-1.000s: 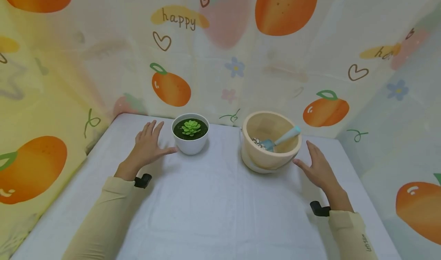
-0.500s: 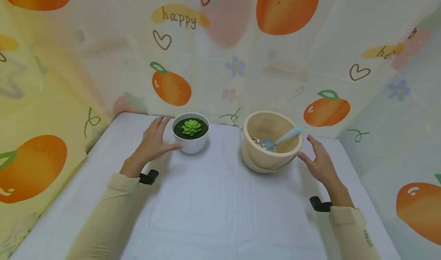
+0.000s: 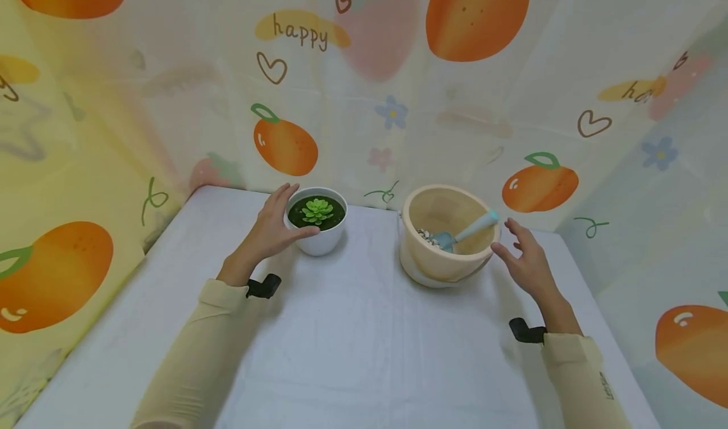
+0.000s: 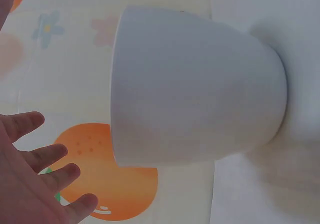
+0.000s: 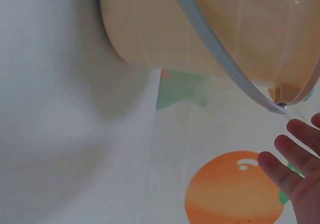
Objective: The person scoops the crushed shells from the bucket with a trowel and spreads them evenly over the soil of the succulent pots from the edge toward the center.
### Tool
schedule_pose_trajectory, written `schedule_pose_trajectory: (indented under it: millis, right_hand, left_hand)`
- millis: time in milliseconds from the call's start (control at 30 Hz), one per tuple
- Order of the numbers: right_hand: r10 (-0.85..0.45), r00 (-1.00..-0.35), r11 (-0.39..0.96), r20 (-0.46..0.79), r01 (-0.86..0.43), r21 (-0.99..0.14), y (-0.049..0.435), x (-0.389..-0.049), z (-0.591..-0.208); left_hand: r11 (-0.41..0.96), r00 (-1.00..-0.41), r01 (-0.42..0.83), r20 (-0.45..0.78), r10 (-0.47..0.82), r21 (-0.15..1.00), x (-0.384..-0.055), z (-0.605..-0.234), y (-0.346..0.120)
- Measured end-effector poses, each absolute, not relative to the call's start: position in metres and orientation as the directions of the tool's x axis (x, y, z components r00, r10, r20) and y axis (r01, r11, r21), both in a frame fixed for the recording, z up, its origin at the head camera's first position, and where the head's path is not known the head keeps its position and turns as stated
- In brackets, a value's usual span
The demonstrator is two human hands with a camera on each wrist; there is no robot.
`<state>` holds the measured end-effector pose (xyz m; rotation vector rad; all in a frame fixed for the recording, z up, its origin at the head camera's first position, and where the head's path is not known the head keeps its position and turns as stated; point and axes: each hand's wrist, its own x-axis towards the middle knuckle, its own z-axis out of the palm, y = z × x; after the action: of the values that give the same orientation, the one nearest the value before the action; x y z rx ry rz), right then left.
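Observation:
A white plant pot [image 3: 320, 244] with dark filling and a green succulent [image 3: 317, 211] stands upright on the table. At its left side is my left hand [image 3: 273, 227], fingers extended and thumb reaching across the pot's front. In the left wrist view, the fingers show apart from the pot wall [image 4: 195, 89]. Farther right stands a cream bucket [image 3: 438, 265] with a pale bail handle [image 5: 215, 49]. Inside it lean a blue trowel [image 3: 476, 225] and some small pebbles [image 3: 423, 233]. Beside the bucket's right rim, my right hand [image 3: 530, 265] holds nothing; whether its thumb touches the rim cannot be told.
A white cloth covers the table [image 3: 352, 340]. Fruit-printed curtain [image 3: 341, 100] hangs close behind the pot and bucket and along both sides. Black wrist mounts [image 3: 264, 286] project inward from both sleeves.
My left hand has moved right and forward, up to the pot. My right hand has shifted slightly forward toward the bucket's rim. The pot and bucket stay in place.

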<state>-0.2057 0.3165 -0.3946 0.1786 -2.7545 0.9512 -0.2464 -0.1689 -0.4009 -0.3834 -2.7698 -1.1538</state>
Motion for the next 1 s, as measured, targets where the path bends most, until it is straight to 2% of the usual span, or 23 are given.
schedule_pose_trajectory:
  millis: [567,1000]
  right_hand:
    - [-0.021,-0.969,0.759,0.246,-0.176,-0.627,0.310,-0.216,-0.386]
    - [-0.061,-0.953,0.717,0.297,-0.249,-0.651,0.309,-0.226,-0.389]
  left_hand:
    - [0.540,-0.948,0.304,0.194,0.252,0.785,-0.258,-0.394,-0.130]
    - [0.546,-0.923,0.357,0.194,0.333,0.758,-0.266,-0.392,-0.097]
